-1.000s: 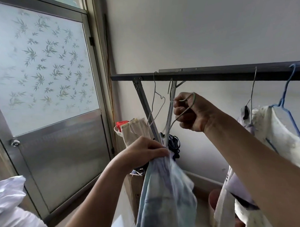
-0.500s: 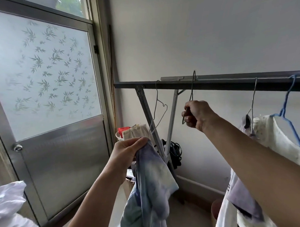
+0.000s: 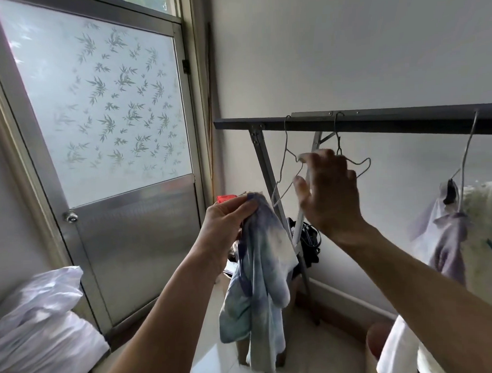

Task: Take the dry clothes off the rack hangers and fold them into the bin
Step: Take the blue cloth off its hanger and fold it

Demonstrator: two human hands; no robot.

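Right hand [image 3: 327, 193] raised at the rack bar [image 3: 376, 123], fingers spread and loose, gripping nothing, in front of an empty wire hanger [image 3: 350, 160] hooked on the bar. Left hand [image 3: 226, 223] clutches a blue-white garment [image 3: 263, 272] that hangs free. Half a second earlier the right hand pinched that hanger; now released.

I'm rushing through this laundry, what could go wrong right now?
The blue tie-dye garment hangs bunched from your left hand alone, so it could slip from that grip or drag on the floor. Your open right hand is right beside two empty wire hangers; a careless swipe might snag them off the rack bar.
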